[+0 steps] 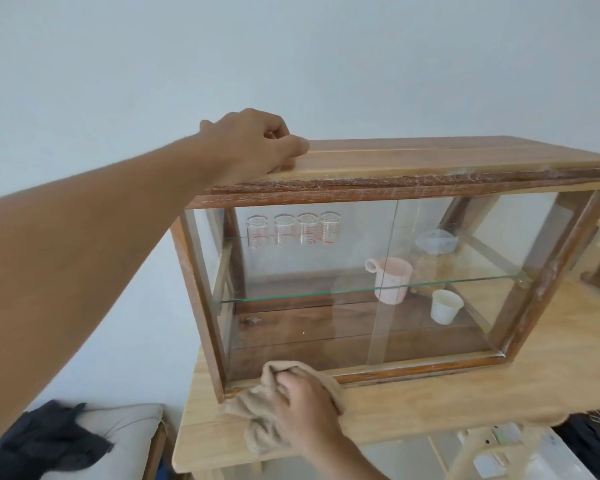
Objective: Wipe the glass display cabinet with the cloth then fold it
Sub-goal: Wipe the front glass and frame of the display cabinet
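Far left, around 8 o'clock, there's a grey cushion (118, 434) with a dark garment (45, 441) dumped on it, nothing to do with the job. Moving right, the left hand (257, 143) sits up at about 11 o'clock, fingers curled down over the top back-left corner of the glass display cabinet (378, 271), holding nothing, just bracing the box. The cabinet fills the middle on a light wooden table (465, 403), long axis running 9 to 3, glass front tipped toward the camera and its right end swinging a bit away.

Down at 6 o'clock the right hand (305, 403) is closed around the cloth (257, 414), a bunched beige wad pressed against the bottom-left corner of the front frame, with its tail trailing toward 7 o'clock onto the table. Bunched up like that, it has no real long axis.

What I'd worry about: the front looks like two sliding panes, so a hard sideways scrub could shove one along its track. Leaning on that top corner could also nudge the whole box back, rattling the measuring glasses (291, 230) and the pink mug (392, 278) sitting on or near the glass shelf.
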Available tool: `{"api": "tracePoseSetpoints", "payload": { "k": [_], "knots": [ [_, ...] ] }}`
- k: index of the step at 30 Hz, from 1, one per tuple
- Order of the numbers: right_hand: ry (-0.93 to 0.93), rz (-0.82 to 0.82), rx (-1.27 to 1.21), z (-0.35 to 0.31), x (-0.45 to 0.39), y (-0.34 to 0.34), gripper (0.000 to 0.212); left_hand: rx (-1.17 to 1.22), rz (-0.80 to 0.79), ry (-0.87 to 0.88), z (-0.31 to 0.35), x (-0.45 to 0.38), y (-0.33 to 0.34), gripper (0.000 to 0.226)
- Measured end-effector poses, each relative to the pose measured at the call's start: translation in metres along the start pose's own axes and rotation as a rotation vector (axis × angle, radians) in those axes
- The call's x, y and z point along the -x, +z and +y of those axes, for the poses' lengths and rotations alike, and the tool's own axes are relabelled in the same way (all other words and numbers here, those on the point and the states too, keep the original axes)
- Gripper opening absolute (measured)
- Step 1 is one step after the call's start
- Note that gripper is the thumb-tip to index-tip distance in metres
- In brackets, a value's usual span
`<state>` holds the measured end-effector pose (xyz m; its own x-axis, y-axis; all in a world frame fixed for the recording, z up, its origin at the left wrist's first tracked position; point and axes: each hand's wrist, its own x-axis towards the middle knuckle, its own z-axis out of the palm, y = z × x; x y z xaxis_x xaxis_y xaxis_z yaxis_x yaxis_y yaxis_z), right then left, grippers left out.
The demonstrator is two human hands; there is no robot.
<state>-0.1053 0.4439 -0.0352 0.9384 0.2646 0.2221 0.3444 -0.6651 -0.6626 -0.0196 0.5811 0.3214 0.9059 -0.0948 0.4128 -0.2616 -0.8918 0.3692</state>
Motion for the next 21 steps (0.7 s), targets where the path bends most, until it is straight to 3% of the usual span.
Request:
{"api": "tracePoseSetpoints", "payload": {
  "k": [5,10,14,18,21],
  "knots": [
    [0.231,0.154,0.063,0.058,0.016,-0.064,0.048,0.026,0.005,-0.004,0.003,0.001,0.002,0.045],
    [0.254,0.148,0.139,0.051,0.018,-0.059,0.022,-0.002,-0.029,0.006,0.007,0.004,0.001,0.048],
    [0.146,0.016,0.266,0.007,0.013,-0.007,0.024,-0.004,-0.016,0.012,0.008,0.007,-0.001,0.048],
    [0.039,-0.169,0.234,-0.044,0.000,0.049,0.020,-0.014,-0.023,0.009,0.008,0.009,-0.002,0.048],
    [0.010,-0.232,0.255,-0.048,0.000,0.063,0.036,0.004,-0.059,0.030,0.004,0.005,-0.003,0.050]
  ]
}}
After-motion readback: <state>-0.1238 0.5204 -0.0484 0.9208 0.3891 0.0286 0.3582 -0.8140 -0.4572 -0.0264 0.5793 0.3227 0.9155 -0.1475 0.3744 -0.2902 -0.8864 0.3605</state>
